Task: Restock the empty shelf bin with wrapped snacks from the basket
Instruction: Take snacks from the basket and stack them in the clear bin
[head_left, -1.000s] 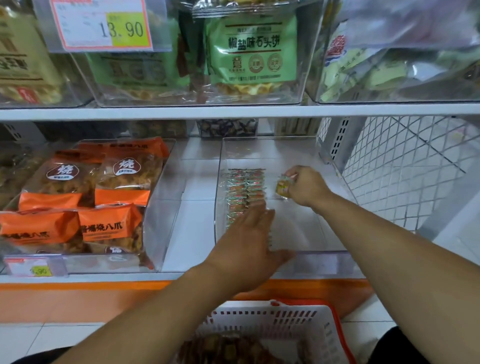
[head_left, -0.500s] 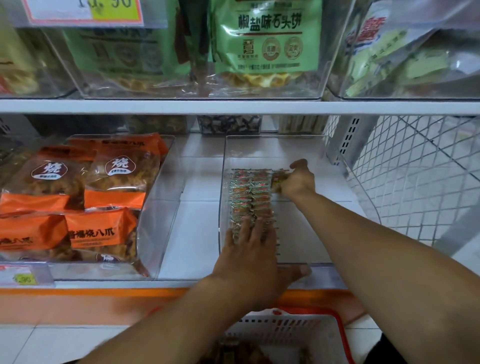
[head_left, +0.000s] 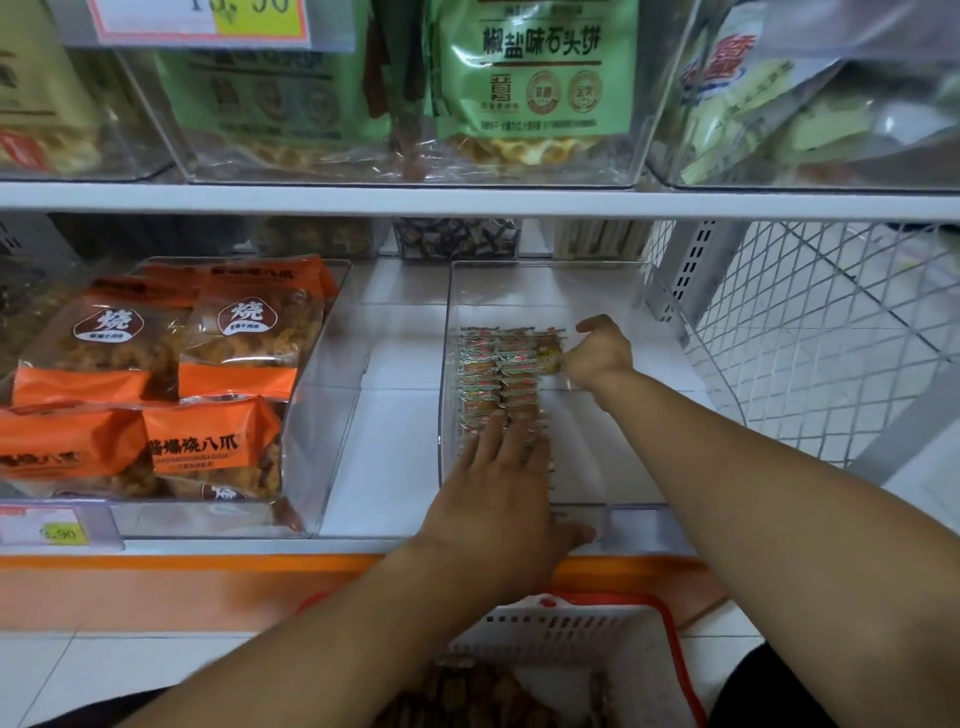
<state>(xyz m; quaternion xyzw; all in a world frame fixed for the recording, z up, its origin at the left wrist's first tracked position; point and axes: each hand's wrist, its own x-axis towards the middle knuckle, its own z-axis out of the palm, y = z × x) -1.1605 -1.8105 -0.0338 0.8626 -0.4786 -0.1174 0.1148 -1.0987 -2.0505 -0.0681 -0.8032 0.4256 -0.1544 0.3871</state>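
In the clear bin (head_left: 597, 291), left hand (head_left: 498, 488) flat on the snack rows (head_left: 488, 379), right hand (head_left: 597, 353) grip pinched on one snack (head_left: 551, 358).

"椒盐味石头饼" on green bag (head_left: 535, 78); "烧" on orange packs (head_left: 244, 332).

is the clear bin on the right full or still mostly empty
Mostly empty: the clear bin holds only two rows of wrapped snacks along its left side; the rest shows bare floor.

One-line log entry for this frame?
left hand flat on snack rows | right hand placing snack | bin part-filled
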